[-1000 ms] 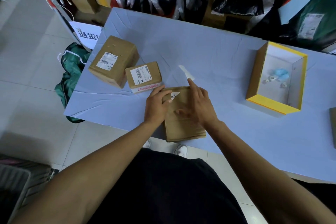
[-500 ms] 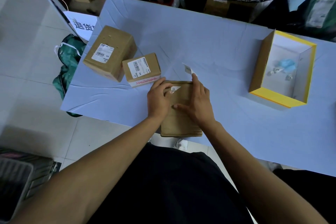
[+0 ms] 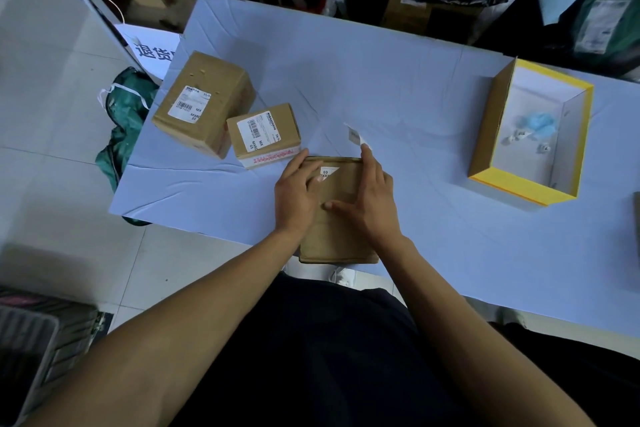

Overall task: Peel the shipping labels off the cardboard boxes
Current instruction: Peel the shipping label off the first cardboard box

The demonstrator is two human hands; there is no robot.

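Note:
A flat brown cardboard box [image 3: 337,239] lies at the table's near edge, and both of my hands are on it. My left hand [image 3: 298,196] rests on its left side, thumb beside a torn white label remnant [image 3: 327,173] near the far edge. My right hand [image 3: 374,198] lies on its right side with fingers straight and thumb pressing the top. A peeled white label strip [image 3: 355,135] curls up just beyond my right fingertips; whether it sticks to them is unclear. Two more boxes stand at the left, a large box [image 3: 204,102] and a small box [image 3: 265,135], each bearing a full label.
An open yellow-rimmed box [image 3: 519,184] with small scraps inside stands on the right of the pale blue table [image 3: 398,87]. Parcels and bags crowd the far edge. A green bag [image 3: 124,128] lies on the floor at the left.
The view has shifted slightly. My right fingers have slid forward along the flat box toward the label strip. My left hand stays on the box's left side.

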